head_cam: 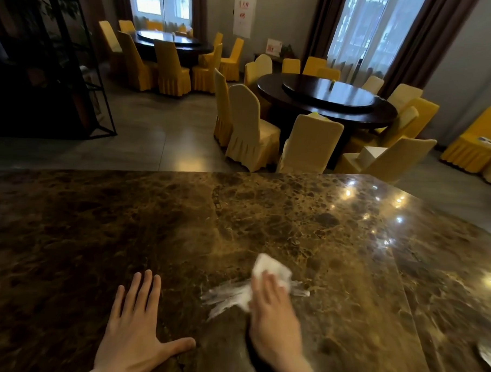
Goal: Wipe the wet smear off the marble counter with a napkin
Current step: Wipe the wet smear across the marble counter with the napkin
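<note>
A brown marble counter point(180, 225) fills the lower half of the view. A whitish wet smear point(225, 296) streaks across it near the front, left of and under my right hand. My right hand point(275, 319) lies flat on a crumpled white napkin point(271, 268), pressing it onto the smear; the napkin's far part sticks out past my fingertips. To the left, my left hand point(136, 333) rests palm down on the marble, fingers spread, holding nothing.
A seam point(398, 277) crosses the counter to the right. A shiny metal object point(488, 355) shows at the right edge. Beyond the counter stand two dark round tables point(326, 102) with yellow-covered chairs point(249, 129), and a black frame shelf point(75, 66) on the left.
</note>
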